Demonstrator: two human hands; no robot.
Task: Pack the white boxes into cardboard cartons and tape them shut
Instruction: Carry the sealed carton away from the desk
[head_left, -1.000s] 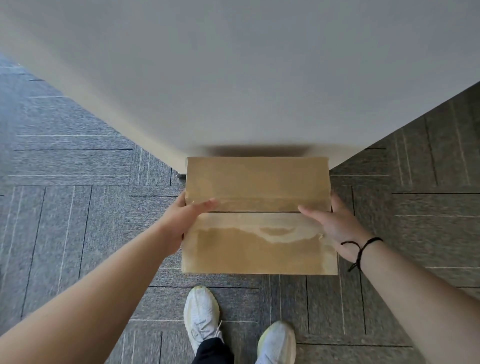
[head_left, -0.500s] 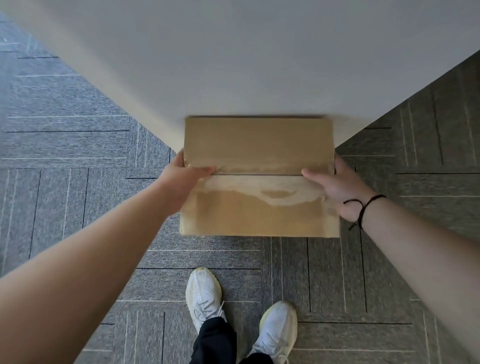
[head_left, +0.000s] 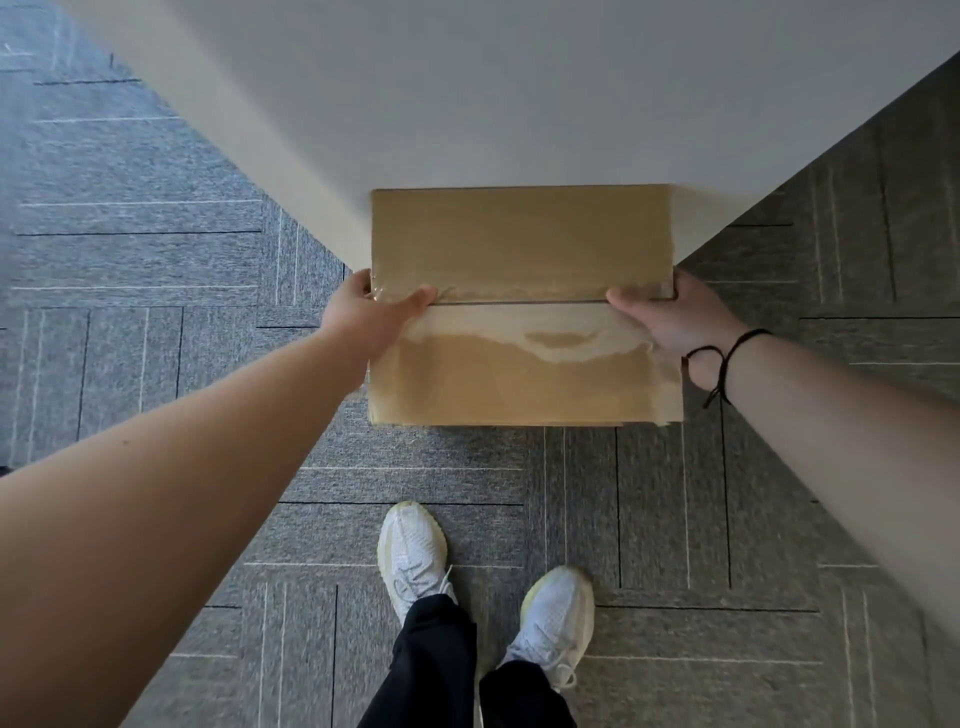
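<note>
Head view. Carton (head_left: 522, 306) sits at center frame, brown cardboard, flaps closed, glossy clear tape (head_left: 524, 338) across the top over the middle seam. Far half of the carton overlaps a white surface (head_left: 519, 93) that fills the 12 o'clock part of the frame; cannot tell if the carton rests on it or hangs just above it. Near half sticks out over grey carpet (head_left: 156, 270).

Left hand (head_left: 369, 317) at 9 o'clock of the carton, grasping its left edge: thumb lies on top along the seam, fingers curl round the side and go out of sight. Right hand (head_left: 670, 317) at 3 o'clock of the carton, grasping the right edge the same way, thumb on top near the seam, fingers wrapped over the side. Both forearms bare, stretched out from the lower corners of the frame.

Black cord bracelet (head_left: 727, 358) on the right wrist, loose end hanging down.

At 6 o'clock, two white sneakers (head_left: 413, 551) on the carpet, toes toward the carton, black trouser legs (head_left: 431, 670) above them. Carpet tiles are grey with thin light and dark lines, laid in alternating directions. White boxes not visible; carton is closed.
</note>
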